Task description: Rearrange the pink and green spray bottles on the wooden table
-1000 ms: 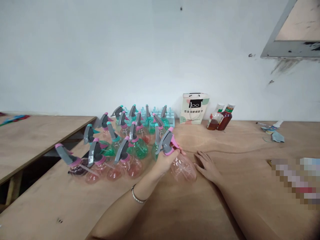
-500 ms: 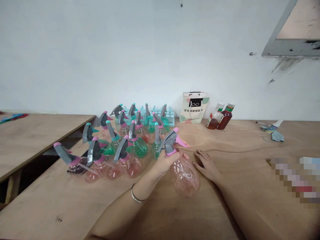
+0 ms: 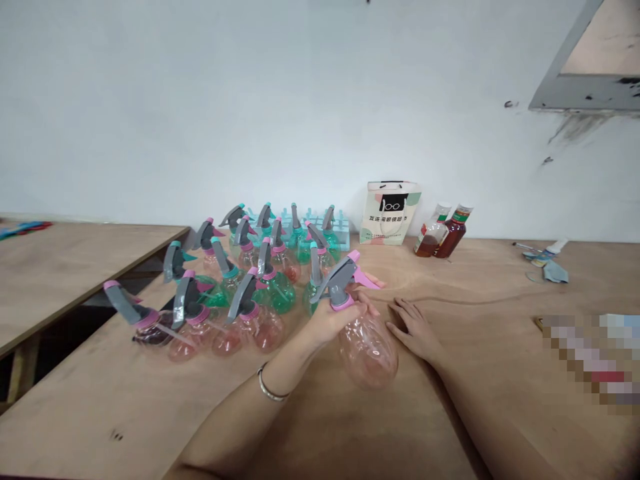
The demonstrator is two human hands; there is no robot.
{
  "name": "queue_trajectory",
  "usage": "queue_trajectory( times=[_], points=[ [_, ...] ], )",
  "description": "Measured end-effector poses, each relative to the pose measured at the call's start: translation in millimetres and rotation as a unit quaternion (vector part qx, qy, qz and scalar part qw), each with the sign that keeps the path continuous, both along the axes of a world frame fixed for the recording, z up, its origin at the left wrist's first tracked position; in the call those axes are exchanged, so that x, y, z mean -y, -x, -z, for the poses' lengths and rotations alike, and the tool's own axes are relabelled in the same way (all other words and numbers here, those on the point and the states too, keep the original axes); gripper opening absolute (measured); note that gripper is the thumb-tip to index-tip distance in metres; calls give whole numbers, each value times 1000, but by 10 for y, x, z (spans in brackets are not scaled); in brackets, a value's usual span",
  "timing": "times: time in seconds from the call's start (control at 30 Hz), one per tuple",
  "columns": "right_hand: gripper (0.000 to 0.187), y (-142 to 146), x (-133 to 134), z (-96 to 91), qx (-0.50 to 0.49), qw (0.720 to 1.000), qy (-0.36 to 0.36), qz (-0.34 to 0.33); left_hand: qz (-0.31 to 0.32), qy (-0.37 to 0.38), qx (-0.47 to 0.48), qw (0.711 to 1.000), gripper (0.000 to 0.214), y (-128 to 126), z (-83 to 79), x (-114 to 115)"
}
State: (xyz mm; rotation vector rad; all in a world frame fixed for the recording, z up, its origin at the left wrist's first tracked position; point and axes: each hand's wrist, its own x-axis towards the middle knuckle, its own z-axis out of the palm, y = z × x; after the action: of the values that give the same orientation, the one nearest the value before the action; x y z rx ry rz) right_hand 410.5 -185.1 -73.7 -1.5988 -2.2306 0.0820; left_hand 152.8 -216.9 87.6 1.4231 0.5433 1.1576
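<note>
A clear pink spray bottle point(image 3: 371, 357) with a grey head and pink trigger is tilted in my left hand point(image 3: 333, 323), which wraps round its neck just below the head. Some of the left fingers are hidden behind the bottle. My right hand point(image 3: 415, 331) lies flat on the wooden table point(image 3: 500, 333), fingers spread, just right of the bottle and holding nothing. To the left stand several more spray bottles in rows, among them a pink one point(image 3: 267, 330), a green one point(image 3: 281, 293) and a dark one point(image 3: 155, 332).
Behind the bottles sits a light-blue rack point(image 3: 343, 233) against the wall. A paper bag point(image 3: 390, 223) and two bottles of brown liquid point(image 3: 450, 233) stand at the back. A grey cloth point(image 3: 556, 272) lies at right, near a blurred-out item point(image 3: 585, 360). A gap separates the left table point(image 3: 85, 267).
The view has shifted slightly. Fingers of my left hand behind the trigger have moved a little; the bottle stays in its grip. My right hand rests in the same place.
</note>
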Motion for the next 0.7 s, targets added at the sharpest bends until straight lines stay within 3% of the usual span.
queue_trajectory(
  times=[0.07, 0.2, 0.4, 0.57, 0.7],
  points=[
    [51, -6, -3, 9, -3, 1000, -3, -4, -12, -5, 7, 1000, 19, -5, 2, 7],
    [51, -14, -3, 7, -7, 1000, -1, -10, -95, 5, 47, 994, 18, -32, -17, 14],
    [53, -7, -4, 3, -9, 1000, 2, -2, -7, 3, -40, 999, 29, -14, 4, 6],
    [53, -14, -15, 33, -9, 1000, -2, -7, -23, 3, -33, 999, 31, -21, -18, 25],
    [52, -17, -11, 30, -5, 1000, -4, -5, -78, 5, 4, 997, 23, -34, -55, 32]
  ],
)
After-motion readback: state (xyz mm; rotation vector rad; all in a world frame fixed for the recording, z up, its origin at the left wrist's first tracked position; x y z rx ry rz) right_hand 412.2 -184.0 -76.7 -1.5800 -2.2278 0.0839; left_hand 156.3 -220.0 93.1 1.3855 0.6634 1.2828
